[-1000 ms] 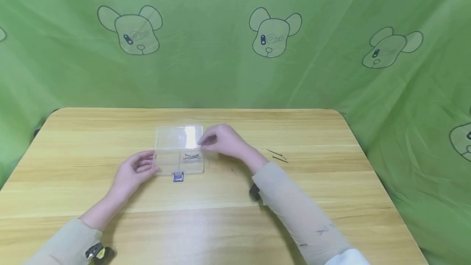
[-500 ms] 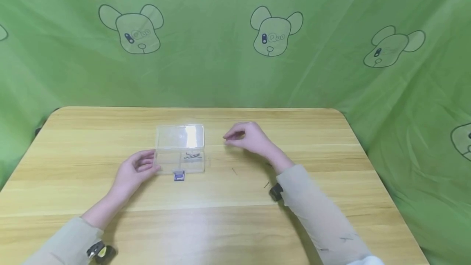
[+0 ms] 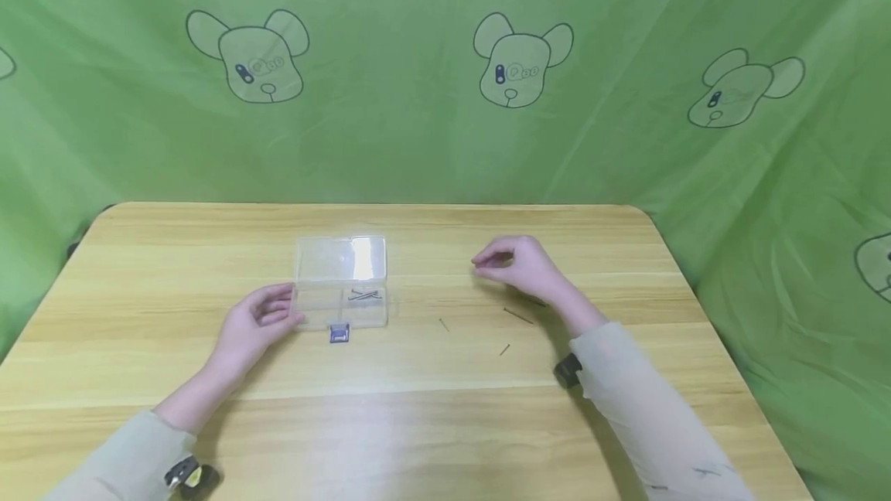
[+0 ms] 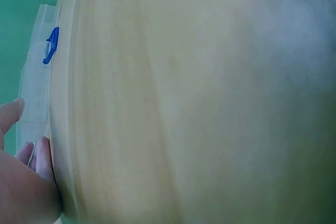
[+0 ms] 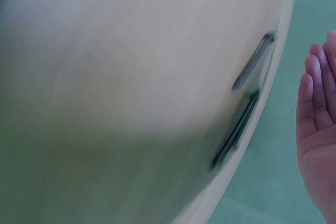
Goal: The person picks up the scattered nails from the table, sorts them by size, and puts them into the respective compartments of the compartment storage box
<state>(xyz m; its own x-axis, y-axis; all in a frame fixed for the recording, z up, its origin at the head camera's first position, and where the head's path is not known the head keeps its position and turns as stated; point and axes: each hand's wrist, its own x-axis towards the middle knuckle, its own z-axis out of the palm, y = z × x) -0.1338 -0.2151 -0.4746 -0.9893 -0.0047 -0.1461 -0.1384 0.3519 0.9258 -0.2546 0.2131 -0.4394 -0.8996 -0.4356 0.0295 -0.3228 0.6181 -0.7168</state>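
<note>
Left hand: grip narrow, holding the left end of the box, thumb at the near corner, fingers along the side wall. Right hand: over the worktop, right of the box and well apart from it. Its grip is a narrow gap between thumb and fingertips.

Box is clear, thin, hard plastic, rectangular; lid laid back on the far side with a bright glare patch, blue latch on the near edge. Crossed metal nails sit in the right compartment.

Loose nails lie on the worktop near the right hand, thin and straight; one is partly behind the forearm. Worktop is smooth, pale wood grain, rounded far corners.

Left wrist view adds the latch's side profile and fingers on the box end. Right wrist view adds palm and straight fingers side by side, plus dark, blurred nails larger in frame.

Behind: creased green cloth with outlined bear heads.
</note>
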